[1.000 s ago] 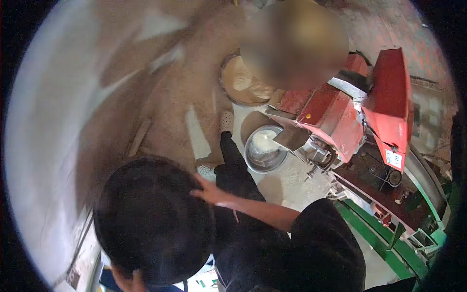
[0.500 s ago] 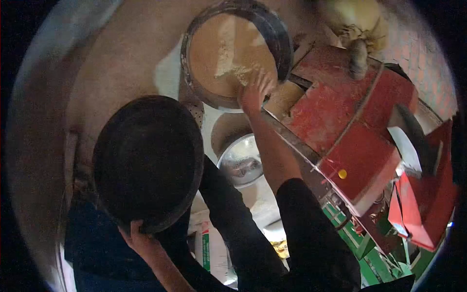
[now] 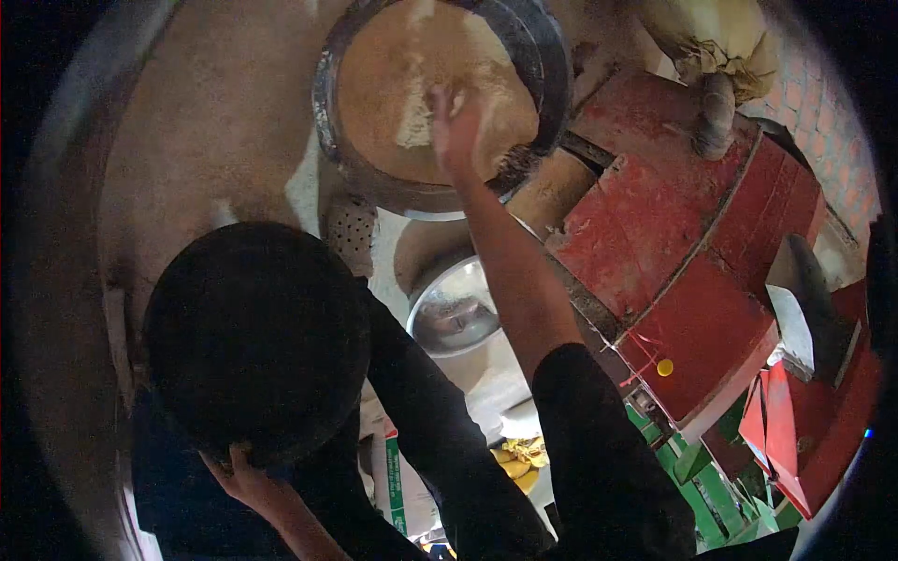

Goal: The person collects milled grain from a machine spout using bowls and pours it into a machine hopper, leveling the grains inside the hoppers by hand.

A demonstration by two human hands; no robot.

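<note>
My left hand (image 3: 248, 484) is closed on the lower rim of a dark round basin (image 3: 257, 341), which is tilted so that its dark round face shows. Over a large dark tub (image 3: 327, 112) at the top, my right hand (image 3: 456, 131) is stretched out, slightly blurred, with its fingers apart. Inside the tub lies a heap of tan, grainy or powdery stuff (image 3: 383, 75), paler in the middle; I cannot make out its exact kind. The right fingers are at or just above its surface.
A shiny metal bowl (image 3: 456, 313) stands below the tub, beside my right forearm. To the right is a worn red metal machine (image 3: 645, 215) with a green frame (image 3: 692, 486). A tied sack (image 3: 711, 37) is at the upper right, and a printed white bag (image 3: 412, 486) lies near my legs.
My right hand has moved left and up, from the tub's lower right edge to the middle of the heap. The basin in my left hand has shifted slightly left and down.
</note>
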